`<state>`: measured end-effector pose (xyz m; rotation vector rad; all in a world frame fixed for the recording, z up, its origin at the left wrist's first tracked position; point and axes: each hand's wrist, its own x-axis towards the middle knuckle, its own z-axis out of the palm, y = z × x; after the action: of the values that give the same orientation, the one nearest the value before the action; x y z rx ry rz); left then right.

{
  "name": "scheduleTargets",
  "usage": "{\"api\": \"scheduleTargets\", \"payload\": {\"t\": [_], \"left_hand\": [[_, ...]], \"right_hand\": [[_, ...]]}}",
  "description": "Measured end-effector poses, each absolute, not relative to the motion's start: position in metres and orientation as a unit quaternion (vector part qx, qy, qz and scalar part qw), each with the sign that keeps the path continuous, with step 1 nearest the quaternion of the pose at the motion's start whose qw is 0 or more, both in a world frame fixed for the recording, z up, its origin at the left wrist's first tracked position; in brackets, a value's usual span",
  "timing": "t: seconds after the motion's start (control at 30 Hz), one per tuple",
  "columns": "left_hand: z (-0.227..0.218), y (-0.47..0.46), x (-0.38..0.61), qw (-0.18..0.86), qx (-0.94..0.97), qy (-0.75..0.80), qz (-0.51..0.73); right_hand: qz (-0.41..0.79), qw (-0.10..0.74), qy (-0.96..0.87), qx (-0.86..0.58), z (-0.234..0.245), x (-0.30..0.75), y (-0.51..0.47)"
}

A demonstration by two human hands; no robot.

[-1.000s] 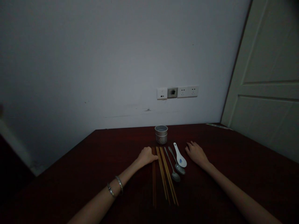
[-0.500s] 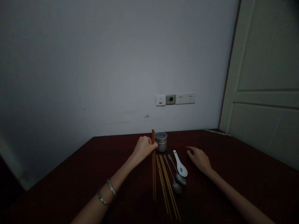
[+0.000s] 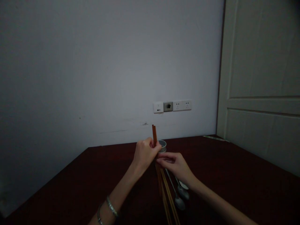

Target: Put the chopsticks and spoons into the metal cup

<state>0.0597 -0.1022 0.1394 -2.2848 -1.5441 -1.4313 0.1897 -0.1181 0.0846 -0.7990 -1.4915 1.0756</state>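
Upright in front of me is a pair of reddish-brown chopsticks (image 3: 154, 133), pinched near the top by my left hand (image 3: 144, 153). Just below, my right hand (image 3: 177, 164) has its thumb and fingertips closed on the same chopsticks. Behind both hands stands a grey metal cup (image 3: 162, 146), its lower part hidden. Several light wooden chopsticks (image 3: 169, 193) lie on the table beneath my hands. To their right are two metal spoons (image 3: 180, 203). A white spoon (image 3: 184, 185) is mostly covered by my right hand and wrist.
The dark red table (image 3: 112, 175) meets a pale wall (image 3: 105, 78) at the back. Sockets and a switch (image 3: 168, 106) are set in that wall. At the right stands a panelled door (image 3: 262, 125). A thin strip (image 3: 214, 138) lies near the table's back right edge.
My right hand has moved left from beside the white spoon to the chopsticks and closed on them. The upright chopsticks now tilt slightly. The view has shifted a little upward and to the right.
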Motion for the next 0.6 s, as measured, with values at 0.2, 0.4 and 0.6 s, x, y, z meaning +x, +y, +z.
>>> {"api": "scheduleTargets", "payload": {"t": [0.2,0.4,0.6], "left_hand": [[0.142,-0.107,0.063,0.021,-0.729,-0.498,-0.469],[0.142,-0.109,0.062,-0.011,-0.751,-0.481,-0.452],[0.151,-0.108,0.045,-0.231,-0.731,-0.381,-0.517]], "right_hand": [[0.457,0.543,-0.631,-0.313,0.085,0.181,-0.120],[0.468,0.535,-0.623,-0.328,0.088,0.184,-0.123],[0.486,0.533,-0.613,-0.322,0.093,0.188,-0.123]]}}
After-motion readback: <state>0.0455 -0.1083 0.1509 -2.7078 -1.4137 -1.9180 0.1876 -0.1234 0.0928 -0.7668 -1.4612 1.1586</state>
